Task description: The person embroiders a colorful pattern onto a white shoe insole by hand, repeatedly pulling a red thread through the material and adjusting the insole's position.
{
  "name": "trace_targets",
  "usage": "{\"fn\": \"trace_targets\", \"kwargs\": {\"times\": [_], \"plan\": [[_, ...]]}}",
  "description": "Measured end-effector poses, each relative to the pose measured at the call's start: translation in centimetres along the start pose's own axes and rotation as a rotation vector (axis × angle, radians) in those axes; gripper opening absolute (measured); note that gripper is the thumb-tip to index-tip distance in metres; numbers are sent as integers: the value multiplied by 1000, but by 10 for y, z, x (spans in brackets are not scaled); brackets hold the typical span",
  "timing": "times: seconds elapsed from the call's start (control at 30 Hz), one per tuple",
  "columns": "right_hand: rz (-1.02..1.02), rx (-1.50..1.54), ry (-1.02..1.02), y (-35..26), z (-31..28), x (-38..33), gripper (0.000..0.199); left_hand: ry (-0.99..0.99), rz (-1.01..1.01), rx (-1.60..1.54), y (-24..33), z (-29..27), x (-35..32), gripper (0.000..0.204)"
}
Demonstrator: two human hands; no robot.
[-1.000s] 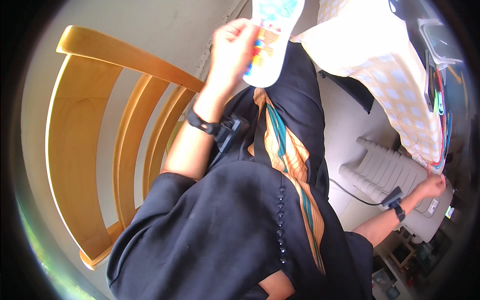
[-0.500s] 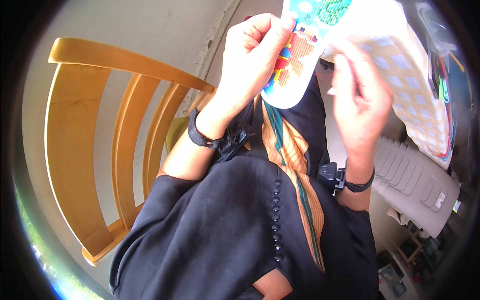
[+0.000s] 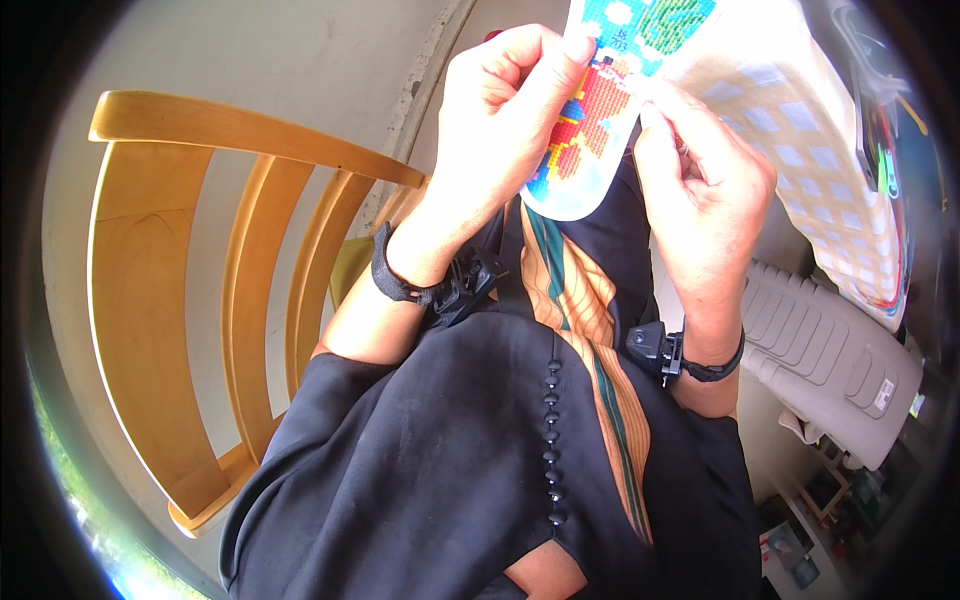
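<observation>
A cross-stitch insole (image 3: 592, 130), rounded at its near end, hangs in front of me at the top of the view. It bears stitched red, yellow, blue and green shapes on a turquoise and white ground. My left hand (image 3: 505, 105) grips its left edge, thumb on the front and fingers curled behind. At the right edge, my right hand (image 3: 705, 165) is closed in a pinch, thumb and forefinger together by the red stitching. Whatever thin thing those fingertips hold is too small and overlit to make out. The insole's far end runs out of view.
On the left stands a wooden chair back (image 3: 155, 300) with slats. A table with a checked cloth (image 3: 800, 170) is at the upper right, holding coloured items near its edge. Below it sits a grey plastic stool (image 3: 820, 350). Black straps with small devices circle both wrists.
My right hand has moved left, in to the insole's right edge, with its fingers pinched there. My left hand keeps its grip, and the insole has barely shifted.
</observation>
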State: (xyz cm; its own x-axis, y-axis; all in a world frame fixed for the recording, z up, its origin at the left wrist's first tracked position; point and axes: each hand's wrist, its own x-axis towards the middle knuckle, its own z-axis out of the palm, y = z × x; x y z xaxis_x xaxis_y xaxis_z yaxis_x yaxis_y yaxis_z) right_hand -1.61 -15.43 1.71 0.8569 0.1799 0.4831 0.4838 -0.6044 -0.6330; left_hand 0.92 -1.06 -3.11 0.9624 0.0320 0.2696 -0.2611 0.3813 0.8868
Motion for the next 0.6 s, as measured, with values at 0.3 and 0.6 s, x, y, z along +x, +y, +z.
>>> {"fn": "trace_targets", "kwargs": {"times": [0.3, 0.6], "plan": [[45, 20, -16, 1, 1, 1, 16, 0, 174, 451, 2, -3, -1, 20], [132, 204, 31, 7, 12, 7, 6, -113, 579, 937, 10, 10, 1, 10]]}}
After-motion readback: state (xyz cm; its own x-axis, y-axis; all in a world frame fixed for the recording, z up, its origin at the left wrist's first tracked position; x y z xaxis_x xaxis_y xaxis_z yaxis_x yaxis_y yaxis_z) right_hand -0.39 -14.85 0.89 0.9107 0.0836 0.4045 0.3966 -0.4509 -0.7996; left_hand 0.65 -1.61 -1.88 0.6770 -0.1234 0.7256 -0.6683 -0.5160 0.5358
